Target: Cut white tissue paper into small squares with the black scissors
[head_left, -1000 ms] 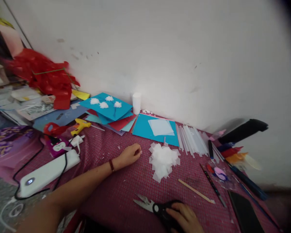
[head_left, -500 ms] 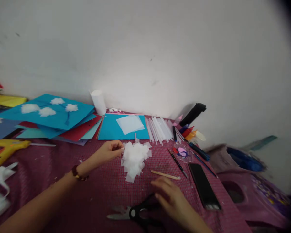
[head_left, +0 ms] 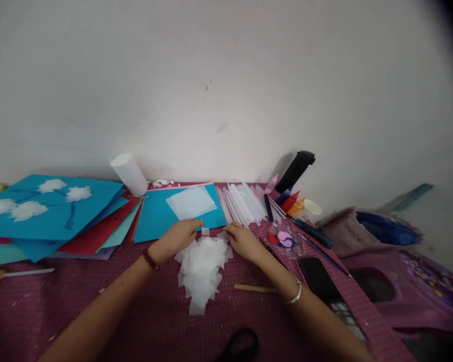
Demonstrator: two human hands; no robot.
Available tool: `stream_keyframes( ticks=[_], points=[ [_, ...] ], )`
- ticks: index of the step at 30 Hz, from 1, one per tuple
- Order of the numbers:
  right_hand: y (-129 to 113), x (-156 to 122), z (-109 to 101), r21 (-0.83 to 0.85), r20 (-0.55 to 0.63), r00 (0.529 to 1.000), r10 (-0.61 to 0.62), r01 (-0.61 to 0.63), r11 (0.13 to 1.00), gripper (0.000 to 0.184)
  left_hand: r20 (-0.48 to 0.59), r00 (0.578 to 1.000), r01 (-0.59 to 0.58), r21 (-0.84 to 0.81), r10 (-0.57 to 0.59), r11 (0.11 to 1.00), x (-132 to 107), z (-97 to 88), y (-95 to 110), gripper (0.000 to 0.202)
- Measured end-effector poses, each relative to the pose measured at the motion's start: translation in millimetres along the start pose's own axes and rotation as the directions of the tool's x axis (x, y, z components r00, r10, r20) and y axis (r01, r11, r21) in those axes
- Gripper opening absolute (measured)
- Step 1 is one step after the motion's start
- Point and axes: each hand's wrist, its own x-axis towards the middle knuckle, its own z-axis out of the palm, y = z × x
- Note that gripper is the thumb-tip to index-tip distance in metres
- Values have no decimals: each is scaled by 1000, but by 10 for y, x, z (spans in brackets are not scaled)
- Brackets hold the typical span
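In front of me a heap of small white tissue-paper squares point(head_left: 202, 271) lies on the red checked cloth, broad at the top and narrowing toward me. At its upper left, my left hand point(head_left: 177, 237) has its fingers pinched together beside a small pale square point(head_left: 205, 232); whether it grips this is unclear. My right hand point(head_left: 244, 242) reaches the heap's upper right edge with curled, closed fingers, and what they hold is too small to make out. A wooden stick point(head_left: 254, 288) lies below my right forearm. Black scissor handles point(head_left: 243, 342) show at the bottom edge.
Blue sheets with white tufts point(head_left: 79, 213) top a paper stack at left, near a white roll point(head_left: 130, 174). White sheets point(head_left: 192, 202) rest on blue card point(head_left: 151, 216). Right are white sticks point(head_left: 245, 201), paint bottles point(head_left: 290, 201), a phone point(head_left: 319, 279) and a pink stool point(head_left: 392, 296).
My right hand has moved from beside the scissors up to the heap's upper right edge. My left hand has shifted to the heap's top. The view has turned slightly right.
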Motion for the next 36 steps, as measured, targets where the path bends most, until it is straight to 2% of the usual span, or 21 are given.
stream_keyframes(
  ticks=[4,7,10,12,14,16,17,19,21,23,25,28,33,36],
  points=[
    [-22,78,40,-122,63,998,17,-9,992,28,48,998,-35,31,34,999,204,73,14,17],
    [-25,114,87,-172,88,995,41,-25,985,26,19,1000,2,-30,-2,1000,217,22,43,16],
    [-20,130,122,-181,93,994,57,-40,983,28,13,998,67,-127,-66,990,42,-77,83,20],
    [-21,127,129,-160,91,994,55,-40,986,29,66,994,104,-226,-92,969,-141,-130,100,19],
    [-27,113,117,-116,102,994,36,-24,993,29,162,982,149,-377,-93,914,-318,-161,94,16],
    [-33,88,83,-48,130,991,-9,15,999,29,210,973,193,-513,-95,837,-445,-176,51,18],
    [-33,71,61,-10,145,989,-37,39,999,28,197,974,208,-556,-116,805,-482,-181,15,21],
    [-21,37,15,59,152,985,-85,77,995,25,106,973,228,-582,-205,781,-509,-187,-81,24],
    [2,12,-15,98,118,989,-92,81,992,17,20,955,256,-565,-296,785,-493,-182,-184,25],
    [16,5,-9,113,62,996,-71,64,992,19,-34,942,271,-513,-335,815,-462,-154,-267,26],
    [-1,17,33,120,13,999,-53,51,991,26,-87,944,247,-450,-318,858,-438,-101,-306,29],
    [-101,42,120,125,-2,997,-79,79,989,27,-139,958,176,-403,-250,898,-431,-1,-268,35],
    [-301,52,99,132,123,966,-229,213,968,16,24,987,147,-520,-157,841,-471,104,-119,42],
    [-344,119,7,103,136,962,-237,224,969,19,40,990,135,-560,-136,818,-482,139,-111,42]
  ],
)
